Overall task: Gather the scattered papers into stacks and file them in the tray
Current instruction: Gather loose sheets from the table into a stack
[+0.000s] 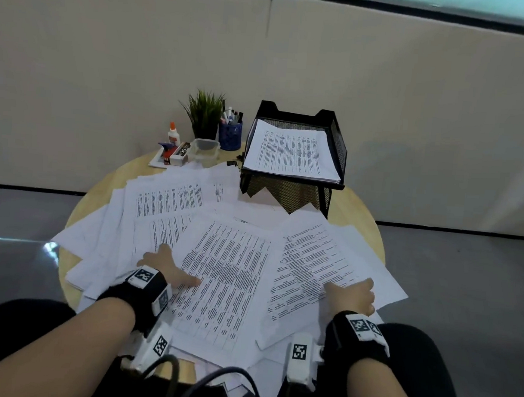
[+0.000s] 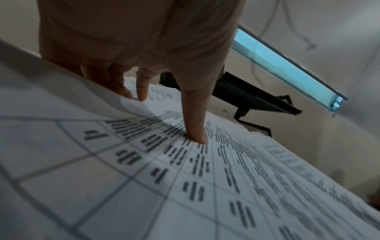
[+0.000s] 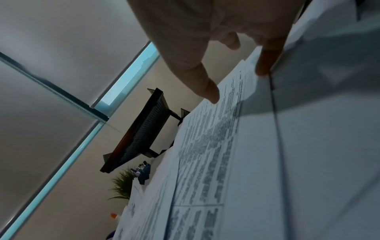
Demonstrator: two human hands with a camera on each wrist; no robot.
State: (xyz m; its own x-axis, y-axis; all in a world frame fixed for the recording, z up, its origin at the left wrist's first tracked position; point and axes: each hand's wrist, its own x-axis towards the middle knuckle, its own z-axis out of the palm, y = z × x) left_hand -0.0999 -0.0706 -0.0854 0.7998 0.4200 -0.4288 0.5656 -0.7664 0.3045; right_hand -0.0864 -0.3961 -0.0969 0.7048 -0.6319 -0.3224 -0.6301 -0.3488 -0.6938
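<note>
Printed papers lie scattered over a round wooden table. A black mesh tray stands at the back right, also seen in the left wrist view, with a stack of sheets in its upper tier. My left hand holds the central table-printed sheet at its left edge. The thumb presses on top, and the fingers lie behind the raised edge. My right hand rests thumb and a fingertip on the text sheet to the right.
At the back left stand a small plant, a blue pen cup, a glue bottle, a clear container and a stapler box. Binder clips lie beside the tray. Papers overhang the near table edge above my lap.
</note>
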